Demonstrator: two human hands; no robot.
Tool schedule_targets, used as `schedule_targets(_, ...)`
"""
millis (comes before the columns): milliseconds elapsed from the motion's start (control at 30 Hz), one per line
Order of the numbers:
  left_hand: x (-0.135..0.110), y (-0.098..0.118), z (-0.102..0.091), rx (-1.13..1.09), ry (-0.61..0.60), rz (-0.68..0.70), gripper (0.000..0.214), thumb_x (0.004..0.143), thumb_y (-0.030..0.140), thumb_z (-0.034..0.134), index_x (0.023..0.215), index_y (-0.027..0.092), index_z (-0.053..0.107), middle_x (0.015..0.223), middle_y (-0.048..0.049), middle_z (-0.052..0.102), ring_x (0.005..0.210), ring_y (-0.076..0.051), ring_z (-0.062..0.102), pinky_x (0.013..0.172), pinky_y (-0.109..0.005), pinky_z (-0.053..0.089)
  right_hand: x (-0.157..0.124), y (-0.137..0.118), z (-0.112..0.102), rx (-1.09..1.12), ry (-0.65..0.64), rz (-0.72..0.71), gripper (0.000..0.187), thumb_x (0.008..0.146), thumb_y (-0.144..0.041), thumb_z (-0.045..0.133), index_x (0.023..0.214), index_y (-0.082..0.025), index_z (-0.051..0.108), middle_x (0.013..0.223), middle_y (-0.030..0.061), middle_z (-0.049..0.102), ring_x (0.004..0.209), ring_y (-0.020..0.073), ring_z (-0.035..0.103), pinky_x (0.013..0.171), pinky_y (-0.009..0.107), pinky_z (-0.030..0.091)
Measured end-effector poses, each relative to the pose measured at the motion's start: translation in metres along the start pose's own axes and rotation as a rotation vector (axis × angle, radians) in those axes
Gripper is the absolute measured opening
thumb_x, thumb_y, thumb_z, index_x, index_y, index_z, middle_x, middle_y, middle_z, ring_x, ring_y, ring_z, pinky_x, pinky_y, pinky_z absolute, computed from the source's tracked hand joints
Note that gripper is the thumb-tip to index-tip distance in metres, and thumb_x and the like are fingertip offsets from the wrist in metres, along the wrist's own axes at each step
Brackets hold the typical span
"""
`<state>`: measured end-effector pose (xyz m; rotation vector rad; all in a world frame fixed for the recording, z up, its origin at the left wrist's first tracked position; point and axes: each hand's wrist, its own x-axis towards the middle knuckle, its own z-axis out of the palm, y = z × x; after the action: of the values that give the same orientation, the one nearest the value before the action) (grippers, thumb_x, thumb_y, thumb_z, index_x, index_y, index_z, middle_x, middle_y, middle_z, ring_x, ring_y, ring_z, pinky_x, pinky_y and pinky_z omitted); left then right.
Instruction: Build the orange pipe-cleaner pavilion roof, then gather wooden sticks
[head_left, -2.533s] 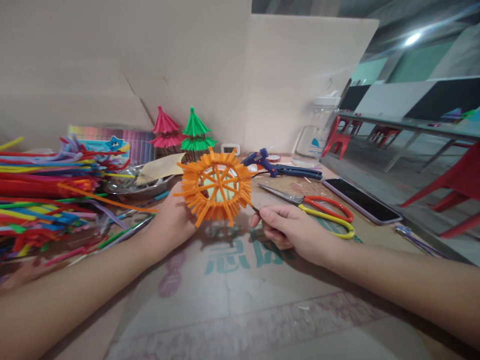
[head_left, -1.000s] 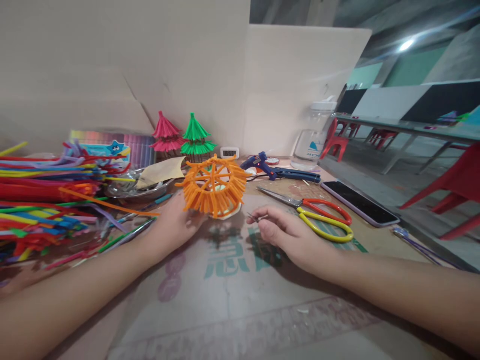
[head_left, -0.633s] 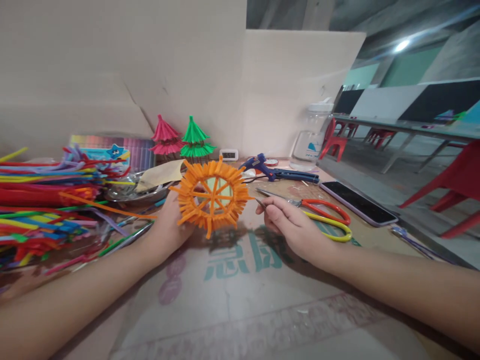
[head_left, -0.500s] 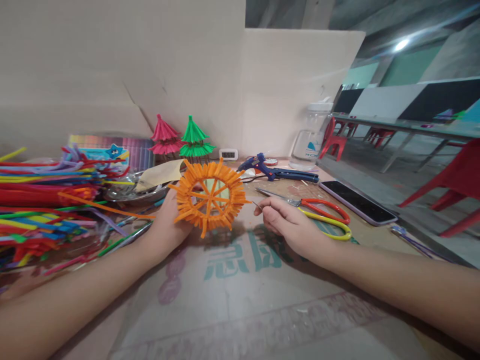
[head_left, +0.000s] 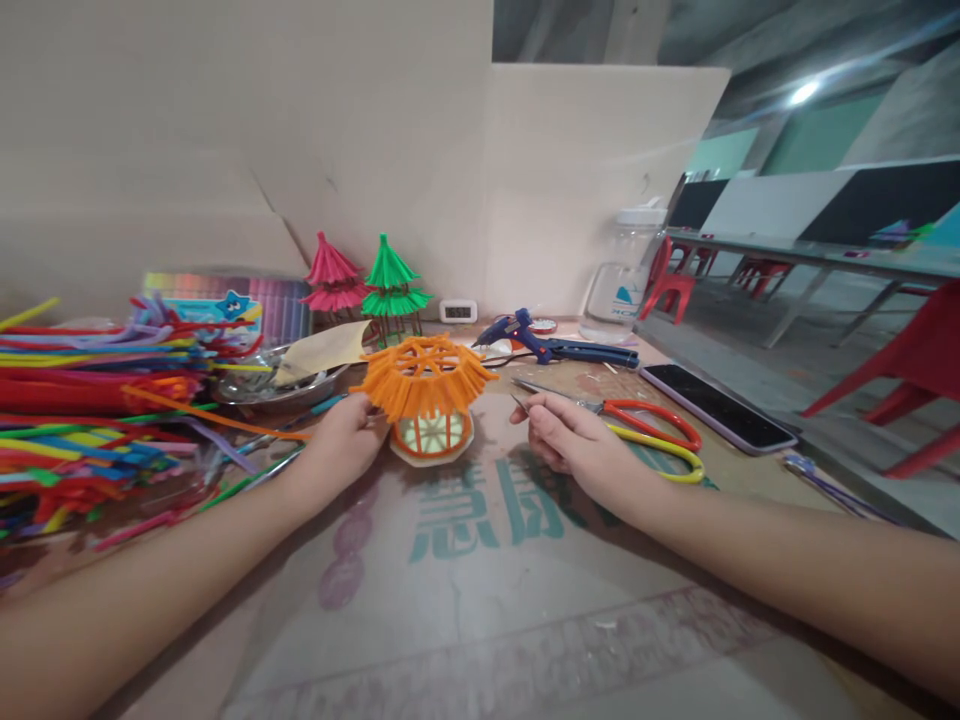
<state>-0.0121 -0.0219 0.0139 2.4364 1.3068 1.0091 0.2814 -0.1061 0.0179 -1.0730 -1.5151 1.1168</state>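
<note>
My left hand (head_left: 343, 437) is closed on the left side of an orange pipe-cleaner pavilion model (head_left: 427, 372). Its fringed roof, open in the middle with spokes, faces partly towards me. Below the roof show orange posts and a pale, many-sided base (head_left: 433, 458). Most of my left fingertips are hidden behind the roof. To the right, apart from the model, my right hand (head_left: 564, 432) is pinched around a thin pointed tool (head_left: 518, 402), of which only the dark tip shows. Just beyond that hand lie scissors (head_left: 651, 408) with one red and one yellow handle.
Bundles of coloured pipe cleaners (head_left: 97, 390) fill the left, beside a metal dish (head_left: 247, 388). Pink (head_left: 330, 272) and green (head_left: 390, 275) pavilions stand behind, near a small clock (head_left: 457, 311). A blue glue gun (head_left: 517, 335), water bottle (head_left: 619, 270) and phone (head_left: 718, 405) are rightward.
My left hand has tipped the orange pavilion from its roof top facing me to nearly upright, and lowered it slightly, so posts and base now show. My right hand has hardly moved.
</note>
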Motion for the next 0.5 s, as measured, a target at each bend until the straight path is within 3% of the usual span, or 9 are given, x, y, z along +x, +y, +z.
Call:
schedule_targets(100,0.001,0.007,0.000,-0.101,0.000,-0.075,0.020,0.087,0.027,0.050,0.086,0.021,0.069,0.078,-0.0037,0.077,0.079,-0.026,0.074,0.071,-0.036,0.064,0.000,-0.001,0.001,-0.001,0.000,-0.003,0.047,0.098,-0.065,0.057,0.102,-0.018,0.062,0.065,-0.0071,0.040,0.058,0.0114,0.034,0.052,0.027,0.023)
schedule_targets(267,-0.003,0.022,-0.003,-0.154,0.041,-0.084,0.029,0.091,0.042,0.049,0.090,0.022,0.069,0.096,-0.0067,0.079,0.102,-0.030,0.073,0.097,-0.044,0.060,0.000,0.002,0.001,0.015,0.017,-0.015,0.046,0.099,-0.064,0.057,0.103,-0.018,0.062,0.066,-0.0071,0.042,0.057,0.0105,0.034,0.052,0.026,0.023)
schedule_targets(500,-0.005,0.036,-0.001,0.056,-0.110,0.002,0.024,0.081,0.046,0.069,0.084,0.022,0.066,0.084,-0.0040,0.073,0.088,-0.029,0.072,0.083,-0.038,0.059,0.002,0.004,0.001,0.030,0.016,-0.041,0.041,0.100,-0.059,0.057,0.104,-0.018,0.063,0.068,-0.0066,0.043,0.058,0.0109,0.033,0.052,0.028,0.024)
